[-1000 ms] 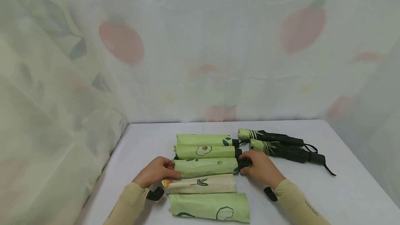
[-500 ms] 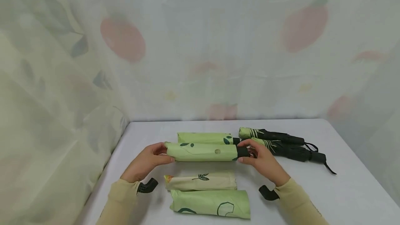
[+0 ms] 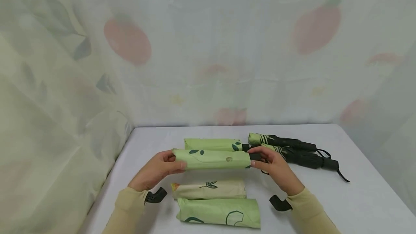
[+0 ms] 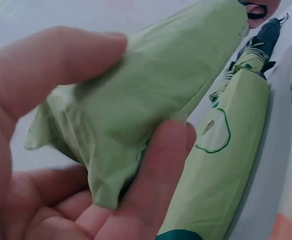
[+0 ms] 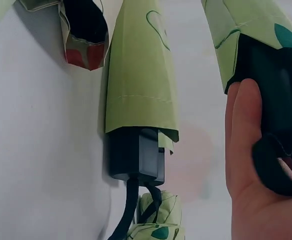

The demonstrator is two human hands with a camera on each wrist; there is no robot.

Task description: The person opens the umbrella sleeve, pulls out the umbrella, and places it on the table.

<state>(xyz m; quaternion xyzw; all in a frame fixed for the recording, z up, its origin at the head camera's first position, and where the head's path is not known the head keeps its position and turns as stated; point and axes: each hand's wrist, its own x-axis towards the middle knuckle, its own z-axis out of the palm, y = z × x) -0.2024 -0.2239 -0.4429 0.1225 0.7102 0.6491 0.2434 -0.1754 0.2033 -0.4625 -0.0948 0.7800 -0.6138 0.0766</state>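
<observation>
Held level over the table is a folding umbrella (image 3: 211, 159) in a pale green sleeve with dark leaf prints. My left hand (image 3: 156, 169) pinches the sleeve's closed end; in the left wrist view the thumb lies on top and the fingers curl beneath the crumpled cloth (image 4: 151, 85). At the other end my right hand (image 3: 274, 167) grips the black handle (image 5: 281, 90), its wrist loop hanging by the palm. Under and behind it, an avocado-print sleeved umbrella (image 4: 211, 160) lies on the table, mostly hidden in the head view. Another green sleeved umbrella (image 3: 211, 144) lies farther back.
Nearer the front lie a cream sleeve (image 3: 224, 189) with a leaf print and a wider green sleeve (image 3: 211, 213). Two unsleeved black-and-green umbrellas (image 3: 292, 142) lie at the back right, straps trailing. A patterned curtain (image 3: 81, 118) hangs around the white table (image 3: 331, 198).
Both hands have lifted the leaf-print umbrella from its row on the table. Over the last half second it has shifted slightly right, and my left thumb has moved onto the front of the sleeve.
</observation>
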